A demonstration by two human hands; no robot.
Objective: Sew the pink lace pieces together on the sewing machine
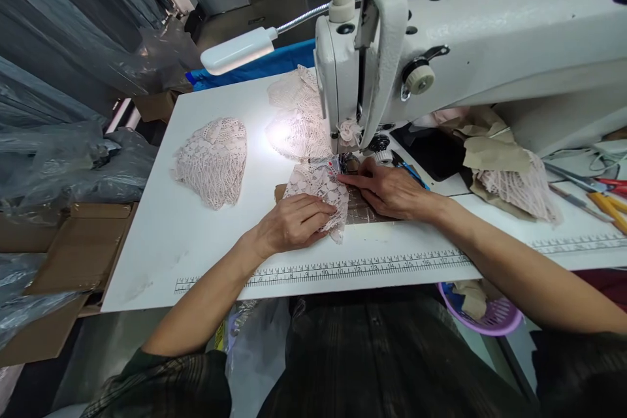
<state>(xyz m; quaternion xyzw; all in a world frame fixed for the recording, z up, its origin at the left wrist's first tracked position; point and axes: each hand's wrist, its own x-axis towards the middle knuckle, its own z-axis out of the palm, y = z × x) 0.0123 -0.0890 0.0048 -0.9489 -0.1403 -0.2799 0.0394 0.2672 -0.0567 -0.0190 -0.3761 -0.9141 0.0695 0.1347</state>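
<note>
A pale pink lace piece lies under the needle area of a white sewing machine. On its lower part rests my left hand, closed, the fingers bent and pressed together over the lace. My right hand is just right of the presser foot; its index finger stretches left to the lace edge, the other fingers loosely bent and apart. More lace spreads on the table behind the foot, brightly lit. The needle tip is too small to make out.
A separate lace piece lies left on the white table, with a printed ruler along its front edge. A lamp hangs behind. At right are a dark phone-like slab, lace with brown paper and orange-handled scissors.
</note>
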